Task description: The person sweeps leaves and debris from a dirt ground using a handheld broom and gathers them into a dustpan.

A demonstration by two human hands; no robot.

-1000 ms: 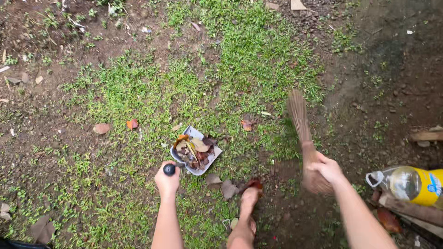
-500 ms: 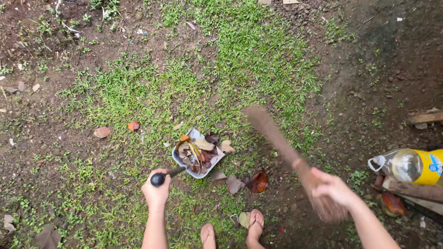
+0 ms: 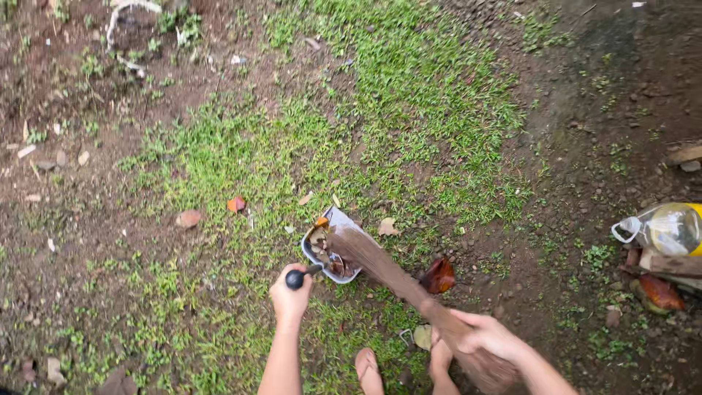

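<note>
Soft, even daylight, no hard shadows round my hands. Broom [image 3: 387,271] in my right hand [image 3: 488,338] is smeared w/ motion blur. Ground far right of it looks darker. Bottle [image 3: 669,229] there shows slight glare.

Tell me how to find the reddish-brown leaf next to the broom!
Start at the green grass patch and go to its lower edge, where the right hand holds the stick broom. Just right of the broom lies the reddish-brown leaf, darker and glossier than the pale leaves nearby.

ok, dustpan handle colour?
Black, in the head view: the handle sits gripped in the left hand.
</note>
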